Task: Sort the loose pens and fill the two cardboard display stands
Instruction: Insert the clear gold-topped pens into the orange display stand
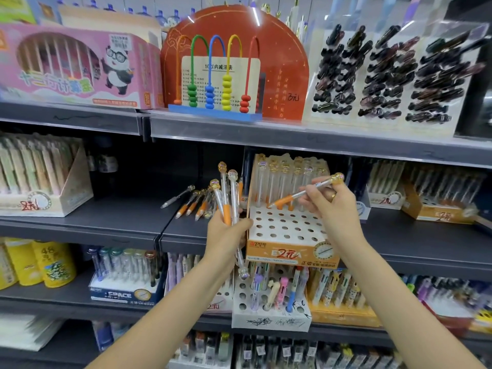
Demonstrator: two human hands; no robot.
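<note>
Above the orange stand (pixel 288 230), the right hand (pixel 328 201) pinches one pen (pixel 303 193) aslant, so its tip may miss a hole, while the left hand (pixel 226 235) grips a loose bundle (pixel 226 198) beside it that could slip.

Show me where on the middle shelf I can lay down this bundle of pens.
Bare shelf lies between the beige pen box and the loose pens. Crowded: around the orange stand, where the left hand and right hand work.
</note>
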